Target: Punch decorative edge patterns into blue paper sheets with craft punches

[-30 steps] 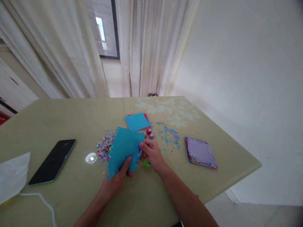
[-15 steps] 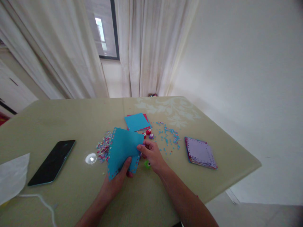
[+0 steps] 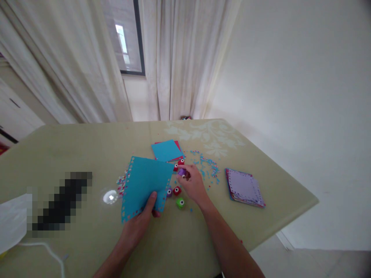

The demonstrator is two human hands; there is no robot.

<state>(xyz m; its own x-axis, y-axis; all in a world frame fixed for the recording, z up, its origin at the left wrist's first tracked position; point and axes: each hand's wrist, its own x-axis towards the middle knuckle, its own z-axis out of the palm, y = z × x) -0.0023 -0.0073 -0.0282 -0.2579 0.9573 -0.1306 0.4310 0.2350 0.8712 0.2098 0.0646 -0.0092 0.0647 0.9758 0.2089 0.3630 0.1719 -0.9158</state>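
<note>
Your left hand (image 3: 148, 208) has the blue card (image 3: 145, 183), centre of frame, grip closed: thumb flat on its face, fingers tucked behind the bottom edge. Card tilted, holes down left, bottom and right edges, none visible along the top. Your right hand (image 3: 194, 185), just right of it, curls thumb and index around a purple mini punch (image 3: 182, 172), pinch nearly closed; can't tell if it's lifted clear of the table (image 3: 95, 146). A second purple punch (image 3: 169, 192), a red punch (image 3: 177, 190) and a green punch (image 3: 180, 203) sit right below it. For good handling: pinch that punch by its sides, well seated, wrist off the neighbours; left thumb inside the holed margins, pressing lightly so the card doesn't crease or tear.
</note>
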